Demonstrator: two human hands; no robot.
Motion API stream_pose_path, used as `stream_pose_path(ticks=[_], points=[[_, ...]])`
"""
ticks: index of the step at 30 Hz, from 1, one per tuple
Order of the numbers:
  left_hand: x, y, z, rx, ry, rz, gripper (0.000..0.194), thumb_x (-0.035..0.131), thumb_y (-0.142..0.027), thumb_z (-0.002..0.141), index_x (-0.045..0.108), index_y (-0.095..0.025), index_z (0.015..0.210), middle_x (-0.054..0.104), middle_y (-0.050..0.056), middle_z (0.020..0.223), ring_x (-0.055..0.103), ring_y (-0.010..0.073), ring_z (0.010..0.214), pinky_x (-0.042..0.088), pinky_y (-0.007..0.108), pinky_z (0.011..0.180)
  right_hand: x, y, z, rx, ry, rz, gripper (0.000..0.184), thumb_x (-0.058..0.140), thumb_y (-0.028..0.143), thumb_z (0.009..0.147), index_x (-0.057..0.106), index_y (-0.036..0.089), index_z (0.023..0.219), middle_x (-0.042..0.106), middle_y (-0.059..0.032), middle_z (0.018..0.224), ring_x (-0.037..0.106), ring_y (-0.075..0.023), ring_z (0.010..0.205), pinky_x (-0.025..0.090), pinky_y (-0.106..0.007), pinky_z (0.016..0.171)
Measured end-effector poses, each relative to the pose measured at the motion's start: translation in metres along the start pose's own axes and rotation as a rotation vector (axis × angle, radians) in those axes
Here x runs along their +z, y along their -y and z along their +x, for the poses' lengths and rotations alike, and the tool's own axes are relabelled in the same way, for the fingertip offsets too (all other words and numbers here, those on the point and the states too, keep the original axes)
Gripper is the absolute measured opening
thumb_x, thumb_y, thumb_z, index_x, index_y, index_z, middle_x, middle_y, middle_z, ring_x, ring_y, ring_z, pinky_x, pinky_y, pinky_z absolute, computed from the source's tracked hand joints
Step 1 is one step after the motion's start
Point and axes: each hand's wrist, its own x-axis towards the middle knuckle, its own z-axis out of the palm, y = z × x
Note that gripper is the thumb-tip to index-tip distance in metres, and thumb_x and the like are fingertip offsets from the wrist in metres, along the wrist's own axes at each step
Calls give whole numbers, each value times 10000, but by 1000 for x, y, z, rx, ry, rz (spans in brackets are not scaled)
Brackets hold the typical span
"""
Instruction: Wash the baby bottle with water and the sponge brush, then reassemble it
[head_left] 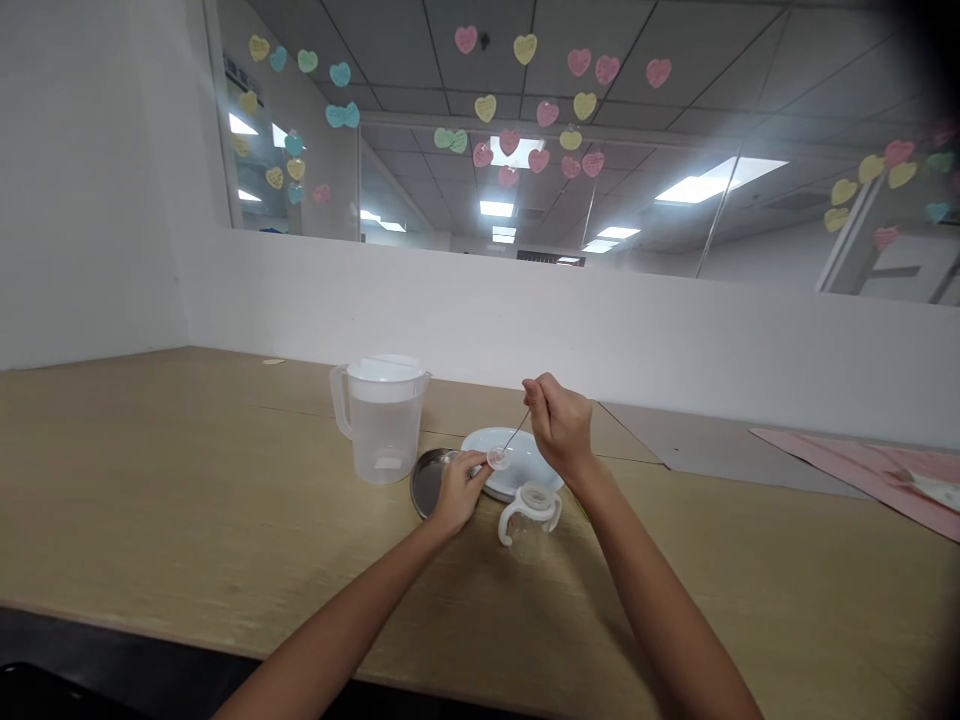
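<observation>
Between the fingers of my left hand [459,490] is a small clear round bottle part [498,458], held over the edge of a white dish [529,462]. My right hand [559,422], closed in a fist and raised above the dish, grips a thin rod [516,432]. The rod slants down to the left, and its lower end meets the clear part; whether it passes inside, I cannot tell. Just in front of the dish stands a clear baby bottle [529,530] with white side handles, upright and without a lid. A round metal tray [426,482] lies partly behind my left hand.
A translucent lidded pitcher [386,425] stands on the wooden table [187,500], left of the metal tray. At the far right lies a pink cloth [847,460] with a pale object on it. The white wall and a window with heart-shaped notes rise behind the table.
</observation>
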Motion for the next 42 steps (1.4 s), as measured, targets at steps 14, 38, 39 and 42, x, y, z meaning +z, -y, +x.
stream_pose_path(ticks=[14,38,39,42], points=[[1,1,0,-2,-9,-11,210,519,-311,776,672,-175,822,670,39,855,570,151,788,393,244,746,-2,2,2,-37,-28,-6,302,347,239,896,397,184,603,459,29,488,407,-62,415,283,-192,458],[0,-1,0,-8,2,-11,210,519,-311,772,676,-182,823,670,40,846,568,151,772,395,248,739,1,0,0,-35,-4,-32,319,331,261,903,392,185,599,445,27,479,388,-64,413,267,-208,456],[0,-1,0,-7,0,-9,211,518,-313,772,676,-181,817,670,40,844,567,150,770,395,248,737,1,0,-1,-38,-6,-35,319,331,261,903,392,185,599,446,27,480,389,-65,414,267,-208,457],[0,-1,0,-6,-2,1,210,518,-314,771,674,-178,807,669,40,837,564,150,766,392,247,733,2,-1,-1,-48,-7,-45,315,334,256,902,394,184,602,453,24,482,395,-67,418,266,-209,460]])
